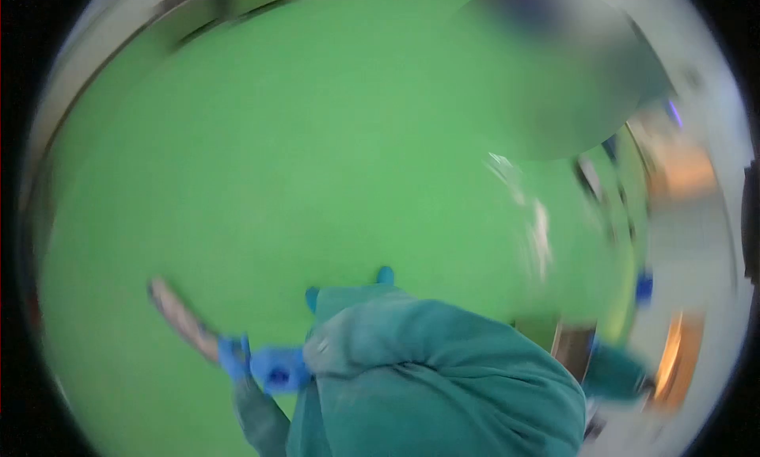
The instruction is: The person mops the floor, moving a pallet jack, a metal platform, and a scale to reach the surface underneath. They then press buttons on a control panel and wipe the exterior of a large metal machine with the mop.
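Observation:
My left hand (pixel 233 357), in a blue glove, is closed around the near end of a long, narrow, pale pinkish-brown object (pixel 180 317). This object slants up and away to the left over the green floor, and its dark-edged far end is blurred. Its exact kind cannot be made out. Just right of it, my right hand (pixel 279 370) is also gloved in blue and looks curled in front of my body. A darker hollow shows in its middle; whatever it may hold is hidden. Folds of my teal gown (pixel 443 378) fill the lower middle.
Green floor (pixel 277 164) spreads around me, with the blue tips of my shoes (pixel 385 276) on it. A smeared round patch (pixel 562 69) covers the upper right. Along the right side are an orange-brown box shape (pixel 685 172), a blue item (pixel 644 287) and teal cloth (pixel 613 372).

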Demonstrator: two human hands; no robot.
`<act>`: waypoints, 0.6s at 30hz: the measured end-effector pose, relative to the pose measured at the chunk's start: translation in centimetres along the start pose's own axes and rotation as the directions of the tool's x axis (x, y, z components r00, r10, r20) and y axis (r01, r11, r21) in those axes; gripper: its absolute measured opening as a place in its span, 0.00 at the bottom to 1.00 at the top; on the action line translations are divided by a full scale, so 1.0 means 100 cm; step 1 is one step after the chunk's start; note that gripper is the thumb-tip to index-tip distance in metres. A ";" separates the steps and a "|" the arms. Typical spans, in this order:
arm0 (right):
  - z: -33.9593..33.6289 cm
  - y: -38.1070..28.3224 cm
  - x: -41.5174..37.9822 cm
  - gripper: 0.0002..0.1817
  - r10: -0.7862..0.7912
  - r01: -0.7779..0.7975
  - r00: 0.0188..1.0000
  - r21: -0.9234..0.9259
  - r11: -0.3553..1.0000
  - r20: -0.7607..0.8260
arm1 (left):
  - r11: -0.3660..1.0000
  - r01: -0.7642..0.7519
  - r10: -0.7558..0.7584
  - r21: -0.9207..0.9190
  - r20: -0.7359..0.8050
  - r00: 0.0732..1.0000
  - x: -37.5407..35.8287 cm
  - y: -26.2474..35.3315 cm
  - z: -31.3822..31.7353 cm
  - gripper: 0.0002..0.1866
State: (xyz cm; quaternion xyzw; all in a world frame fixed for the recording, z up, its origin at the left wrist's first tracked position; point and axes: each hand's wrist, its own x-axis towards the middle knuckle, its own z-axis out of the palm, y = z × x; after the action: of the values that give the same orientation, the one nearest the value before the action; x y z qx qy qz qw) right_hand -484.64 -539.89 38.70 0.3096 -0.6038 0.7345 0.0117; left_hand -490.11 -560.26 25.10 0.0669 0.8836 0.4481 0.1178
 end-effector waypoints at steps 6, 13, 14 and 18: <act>-0.013 0.019 -0.039 0.12 -0.192 0.165 0.973 -0.196 0.967 -0.127 | 0.996 -0.022 0.021 0.081 0.011 1.000 0.010 0.017 0.087 0.14; -0.178 -0.089 -0.125 0.13 0.053 -0.083 0.980 -0.155 0.984 -0.191 | 0.965 -0.262 0.256 0.007 0.197 0.946 0.040 0.136 0.261 0.12; -0.195 -0.122 -0.144 0.13 0.030 -0.067 0.978 -0.171 0.983 -0.208 | 0.956 -0.292 0.286 -0.008 0.225 0.931 0.037 0.155 0.283 0.12; -0.255 -0.228 -0.245 0.13 0.045 -0.123 0.928 -0.191 0.974 -0.369 | 0.924 -0.372 0.380 -0.091 0.331 0.864 0.023 0.216 0.372 0.11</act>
State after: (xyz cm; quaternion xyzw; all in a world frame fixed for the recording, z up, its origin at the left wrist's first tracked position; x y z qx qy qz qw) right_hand -467.21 -502.18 45.26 0.1397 -0.6786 0.7105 0.1237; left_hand -482.03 -518.17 20.96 0.3132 0.8141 0.4543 0.1810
